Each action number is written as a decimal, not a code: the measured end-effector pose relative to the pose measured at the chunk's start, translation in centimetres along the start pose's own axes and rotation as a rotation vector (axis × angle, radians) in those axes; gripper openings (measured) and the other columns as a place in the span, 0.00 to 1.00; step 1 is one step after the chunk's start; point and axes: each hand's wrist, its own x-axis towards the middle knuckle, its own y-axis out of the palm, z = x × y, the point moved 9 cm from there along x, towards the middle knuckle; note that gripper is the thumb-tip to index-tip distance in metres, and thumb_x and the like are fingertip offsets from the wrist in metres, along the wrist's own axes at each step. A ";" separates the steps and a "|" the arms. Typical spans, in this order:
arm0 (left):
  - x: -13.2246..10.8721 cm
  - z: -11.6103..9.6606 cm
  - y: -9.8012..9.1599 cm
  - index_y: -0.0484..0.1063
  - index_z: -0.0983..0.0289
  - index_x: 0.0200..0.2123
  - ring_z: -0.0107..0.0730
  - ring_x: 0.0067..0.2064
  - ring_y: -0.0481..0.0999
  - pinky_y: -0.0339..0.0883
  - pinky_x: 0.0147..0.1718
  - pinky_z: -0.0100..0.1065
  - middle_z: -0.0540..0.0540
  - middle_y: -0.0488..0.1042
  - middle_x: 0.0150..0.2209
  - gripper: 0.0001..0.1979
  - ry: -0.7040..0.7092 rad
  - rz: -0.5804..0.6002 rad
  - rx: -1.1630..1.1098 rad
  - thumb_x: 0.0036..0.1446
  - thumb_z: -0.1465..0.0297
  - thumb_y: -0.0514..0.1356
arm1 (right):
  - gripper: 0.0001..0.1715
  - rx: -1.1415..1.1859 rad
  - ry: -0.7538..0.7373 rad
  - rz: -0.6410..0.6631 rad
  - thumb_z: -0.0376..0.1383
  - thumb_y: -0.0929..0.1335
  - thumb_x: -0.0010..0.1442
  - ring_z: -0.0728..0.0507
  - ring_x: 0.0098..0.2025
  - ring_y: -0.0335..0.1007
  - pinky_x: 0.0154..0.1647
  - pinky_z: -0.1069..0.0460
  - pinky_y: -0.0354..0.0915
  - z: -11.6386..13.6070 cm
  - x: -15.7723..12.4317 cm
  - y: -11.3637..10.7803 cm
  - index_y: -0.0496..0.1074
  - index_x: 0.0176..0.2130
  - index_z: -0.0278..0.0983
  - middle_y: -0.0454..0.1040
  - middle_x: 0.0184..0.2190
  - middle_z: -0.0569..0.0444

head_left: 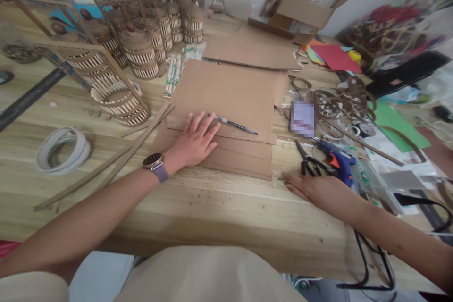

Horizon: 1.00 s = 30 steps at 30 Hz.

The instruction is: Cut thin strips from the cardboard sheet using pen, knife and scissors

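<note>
My left hand (198, 141), a watch (155, 165) on its wrist, lies flat with fingers spread. It rests on a cardboard strip (244, 138) on top of a larger cardboard sheet (226, 89). A black pen (239, 125) lies just past my left fingertips. My right hand (314, 189) is low over the tabletop, right of the cardboard's near corner, its fingers stretched out and close together. I see nothing held in it, though its palm side is hidden. Black-handled scissors (311, 163) and a blue glue gun (341, 160) lie just beyond it.
Several stick-and-cardboard lanterns (138, 49) crowd the back left. A tape roll (63, 150) and long cardboard strips (116, 163) lie at left. On the right are a phone (303, 118), curled cardboard strips (339, 96) and green paper (399, 125). An open box (300, 9) stands behind.
</note>
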 end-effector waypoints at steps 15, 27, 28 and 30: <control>1.1 -1.8 0.2 0.59 0.71 0.67 0.65 0.70 0.50 0.40 0.65 0.69 0.72 0.53 0.70 0.28 -0.055 -0.022 -0.002 0.68 0.65 0.53 | 0.21 -0.119 -0.012 -0.011 0.48 0.58 0.72 0.42 0.31 0.78 0.21 0.52 0.45 6.9 3.0 -4.7 0.70 0.48 0.38 0.82 0.34 0.47; -0.8 2.7 -1.6 0.61 0.69 0.66 0.61 0.71 0.50 0.40 0.66 0.66 0.71 0.52 0.71 0.26 -0.115 -0.020 0.006 0.68 0.67 0.53 | 0.18 -0.040 -0.145 0.033 0.41 0.56 0.73 0.42 0.30 0.77 0.22 0.52 0.48 12.6 9.2 -7.8 0.69 0.46 0.36 0.80 0.31 0.49; -1.0 3.0 -1.5 0.61 0.69 0.66 0.62 0.71 0.50 0.40 0.66 0.66 0.72 0.52 0.70 0.26 -0.119 -0.010 0.010 0.68 0.67 0.53 | 0.18 -0.040 -0.155 0.038 0.41 0.56 0.73 0.43 0.30 0.76 0.22 0.52 0.48 13.0 9.4 -7.9 0.69 0.46 0.35 0.80 0.31 0.49; -1.3 3.1 -1.2 0.61 0.70 0.66 0.62 0.71 0.51 0.41 0.66 0.66 0.72 0.53 0.70 0.26 -0.115 -0.005 0.009 0.68 0.66 0.53 | 0.18 -0.042 -0.182 0.043 0.41 0.56 0.73 0.43 0.30 0.76 0.22 0.52 0.48 14.1 10.0 -8.3 0.69 0.47 0.35 0.81 0.32 0.48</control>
